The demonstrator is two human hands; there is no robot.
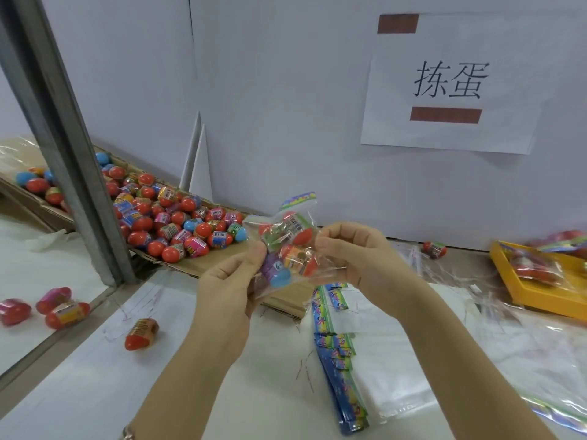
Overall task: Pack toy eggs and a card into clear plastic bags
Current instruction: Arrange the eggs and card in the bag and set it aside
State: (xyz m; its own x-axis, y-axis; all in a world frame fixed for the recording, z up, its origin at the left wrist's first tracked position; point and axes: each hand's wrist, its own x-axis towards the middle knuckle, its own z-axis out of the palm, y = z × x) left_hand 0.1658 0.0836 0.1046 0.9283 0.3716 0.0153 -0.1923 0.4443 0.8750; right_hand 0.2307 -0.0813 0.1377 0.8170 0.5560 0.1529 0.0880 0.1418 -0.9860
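Both hands hold a clear plastic bag (287, 246) in the air at the centre of the view. Inside it are three toy eggs with red and blue ends, and a colourful card (298, 198) sticks up at its top. My left hand (227, 290) pinches the bag's left side. My right hand (352, 255) pinches its right side. A heap of loose toy eggs (171, 217) lies on a cardboard tray (203, 265) at the left. A stack of empty clear bags with colourful headers (336, 350) lies on the table below my hands.
A metal post (73, 154) stands at the left. Single eggs lie on the table, one (141, 333) near the front left and one (433, 249) by the wall. A yellow tray (521, 290) with filled bags sits at the right. A white wall with a paper sign (448, 84) closes the back.
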